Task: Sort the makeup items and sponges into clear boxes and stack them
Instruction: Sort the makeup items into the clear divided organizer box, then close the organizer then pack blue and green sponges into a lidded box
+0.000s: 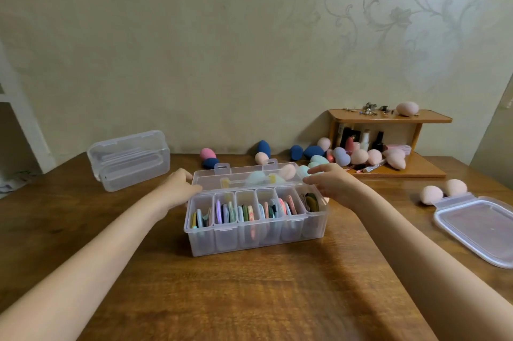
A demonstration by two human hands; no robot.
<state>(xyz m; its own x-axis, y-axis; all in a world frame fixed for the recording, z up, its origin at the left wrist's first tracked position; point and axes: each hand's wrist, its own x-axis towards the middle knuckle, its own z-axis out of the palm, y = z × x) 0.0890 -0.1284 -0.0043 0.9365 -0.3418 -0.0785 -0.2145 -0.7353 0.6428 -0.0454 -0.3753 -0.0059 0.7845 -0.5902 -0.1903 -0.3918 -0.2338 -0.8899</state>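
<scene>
Both hands (180, 188) on lid (247, 176) (half-raised)

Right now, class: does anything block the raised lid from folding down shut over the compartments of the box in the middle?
Nothing visible. The puffs sit within the compartments of the box, and both hands hold the lid at its ends: left hand, right hand.

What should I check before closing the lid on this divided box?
1. Both hands on lid: left hand and right hand at its ends: ok.
2. Puffs below box rim: cannot tell.
3. All six compartments filled: ok.
4. Front latches seated: not ok, lid raised.
5. Sponges all sorted: not ok, many loose by the shelf.
6. Second box ready for stacking: ok, closed.
</scene>
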